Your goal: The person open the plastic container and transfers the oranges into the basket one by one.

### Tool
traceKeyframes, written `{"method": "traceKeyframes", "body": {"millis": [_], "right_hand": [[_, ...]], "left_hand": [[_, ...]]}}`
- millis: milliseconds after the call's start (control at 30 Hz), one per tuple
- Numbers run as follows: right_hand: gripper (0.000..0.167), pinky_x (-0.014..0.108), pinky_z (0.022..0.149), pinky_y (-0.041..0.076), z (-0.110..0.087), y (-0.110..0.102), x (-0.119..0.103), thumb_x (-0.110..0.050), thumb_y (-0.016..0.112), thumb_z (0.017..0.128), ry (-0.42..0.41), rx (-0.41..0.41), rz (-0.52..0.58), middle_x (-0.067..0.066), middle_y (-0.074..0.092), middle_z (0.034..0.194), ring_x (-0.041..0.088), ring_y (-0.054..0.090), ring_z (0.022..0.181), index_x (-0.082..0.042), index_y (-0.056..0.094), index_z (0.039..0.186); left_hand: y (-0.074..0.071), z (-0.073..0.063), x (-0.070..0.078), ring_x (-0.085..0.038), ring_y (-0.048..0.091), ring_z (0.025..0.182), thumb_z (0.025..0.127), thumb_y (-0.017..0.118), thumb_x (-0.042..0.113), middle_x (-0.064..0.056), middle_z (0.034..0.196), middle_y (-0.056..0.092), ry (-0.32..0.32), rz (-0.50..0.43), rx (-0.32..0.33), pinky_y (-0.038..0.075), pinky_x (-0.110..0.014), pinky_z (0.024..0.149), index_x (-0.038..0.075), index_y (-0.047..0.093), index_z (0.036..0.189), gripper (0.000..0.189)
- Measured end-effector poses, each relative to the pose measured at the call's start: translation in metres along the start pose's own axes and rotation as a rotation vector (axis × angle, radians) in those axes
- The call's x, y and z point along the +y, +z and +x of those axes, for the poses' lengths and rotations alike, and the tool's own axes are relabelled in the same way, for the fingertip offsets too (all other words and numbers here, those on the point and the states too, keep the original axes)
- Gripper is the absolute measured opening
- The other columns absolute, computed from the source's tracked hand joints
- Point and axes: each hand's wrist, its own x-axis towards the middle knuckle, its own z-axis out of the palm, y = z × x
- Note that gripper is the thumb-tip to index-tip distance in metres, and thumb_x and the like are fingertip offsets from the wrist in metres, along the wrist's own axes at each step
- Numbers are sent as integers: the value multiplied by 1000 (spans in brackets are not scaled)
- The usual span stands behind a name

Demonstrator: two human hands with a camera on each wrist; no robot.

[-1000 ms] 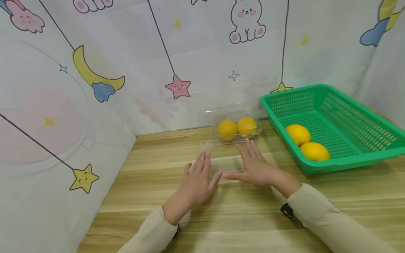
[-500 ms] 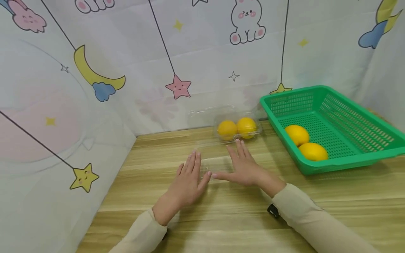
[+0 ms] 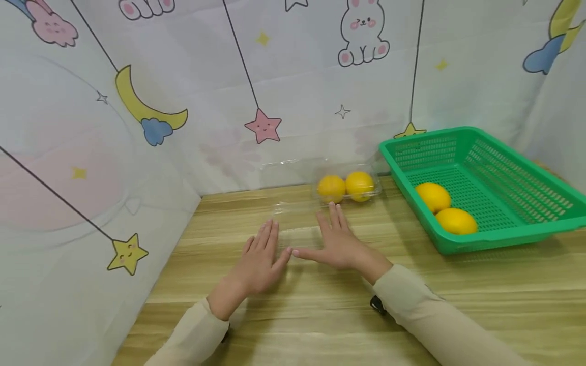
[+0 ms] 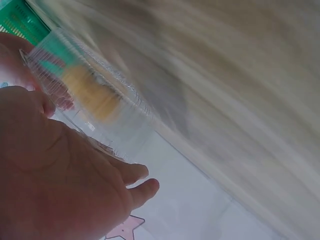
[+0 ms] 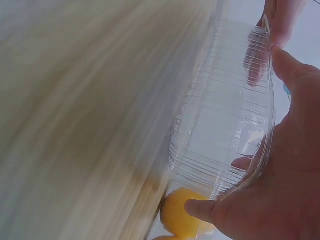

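Observation:
A clear plastic clamshell box (image 5: 220, 110) sits low on the table between both hands, its raised lid hard to see against the wall cloth. My left hand (image 3: 258, 264) rests along its left side, fingers straight and thumb toward the middle. On the other side my right hand (image 3: 339, 246) touches the box with fingers extended, thumb tip close to the left thumb. Behind the right fingertips stands another clear box (image 3: 379, 189) holding two round yellow-orange fruits (image 3: 359, 185). In the left wrist view, yellow fruit (image 4: 90, 92) shows blurred through the plastic.
A green perforated basket (image 3: 517, 238) stands at the right, with two yellow fruits (image 3: 456, 221) near its left wall. The wood-patterned table (image 3: 293, 325) meets a printed cloth (image 3: 220, 91) at the back and left.
Both hands have slid left together with the clear clamshell box between them. The box with two fruits and the green basket stay in place.

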Motion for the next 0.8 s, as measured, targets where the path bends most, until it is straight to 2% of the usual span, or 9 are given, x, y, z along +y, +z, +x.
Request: {"method": "traceKeyframes", "body": {"millis": [100,300,533,800], "right_hand": [[122,64,128,10,5,4,-3,-76,66,90,6,8,-2,25,-20,173,42,-21,161,0,12,169],[122,62,129,10,13,10,-12,-78,65,89,7,10,-1,23,-21,173,39,-22,161,-4,11,170],[120,64,128,11,23,16,-21,-75,66,89,-10,21,-4,25,-18,174,41,-20,161,-3,14,170],[122,64,128,12,28,20,-25,-75,67,89,-14,35,-3,26,-16,174,42,-17,162,-3,13,170]], "left_hand": [[-1,1,-6,-42,4,163,113,30,56,-19,177,-2,-9,0,-13,9,-65,128,-1,4,168,83],[-5,0,-19,-46,5,162,113,30,55,-20,177,-1,-15,-28,4,9,-67,128,-2,5,168,84],[-3,2,-39,-42,4,163,111,26,62,-14,178,-6,-24,-7,-2,8,-67,127,2,2,169,87],[1,2,-52,-41,7,163,111,28,62,-16,178,-4,-12,-36,14,7,-70,126,2,1,169,88]]}}
